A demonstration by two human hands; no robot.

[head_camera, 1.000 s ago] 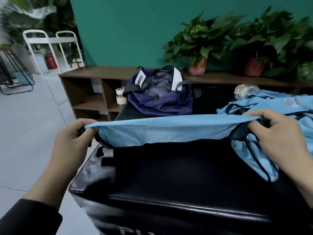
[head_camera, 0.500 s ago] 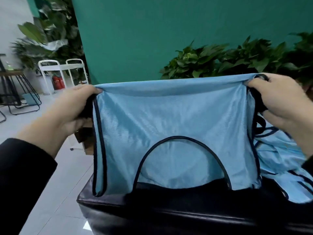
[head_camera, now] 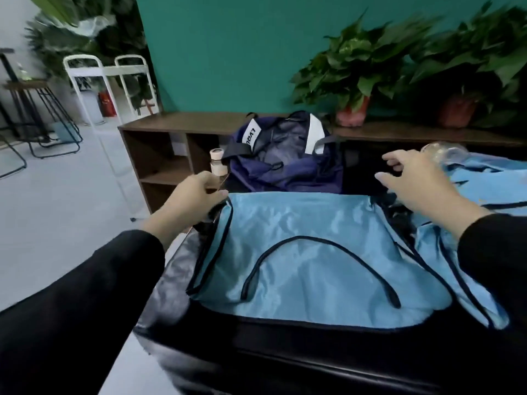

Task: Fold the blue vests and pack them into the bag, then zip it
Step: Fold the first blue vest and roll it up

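A light blue vest (head_camera: 308, 252) with dark trim lies spread flat on the black padded surface (head_camera: 256, 337), its neck opening toward me. My left hand (head_camera: 194, 198) grips the vest's far left corner. Off the cloth, my right hand (head_camera: 413, 183) hovers above the far right corner with fingers spread. A pile of more blue vests (head_camera: 484, 189) lies at the right. The navy bag (head_camera: 279, 161) stands open at the far edge, with its white-striped handles up.
A small white-capped bottle (head_camera: 218, 165) stands left of the bag. A clear plastic bottle (head_camera: 442, 151) lies by the vest pile. A wooden shelf (head_camera: 176, 155) with potted plants (head_camera: 353, 81) runs along the green wall. Chairs stand at far left.
The vest, held up in the air half a second ago, has come down flat on the black surface. My right hand has let go of its corner and opened.
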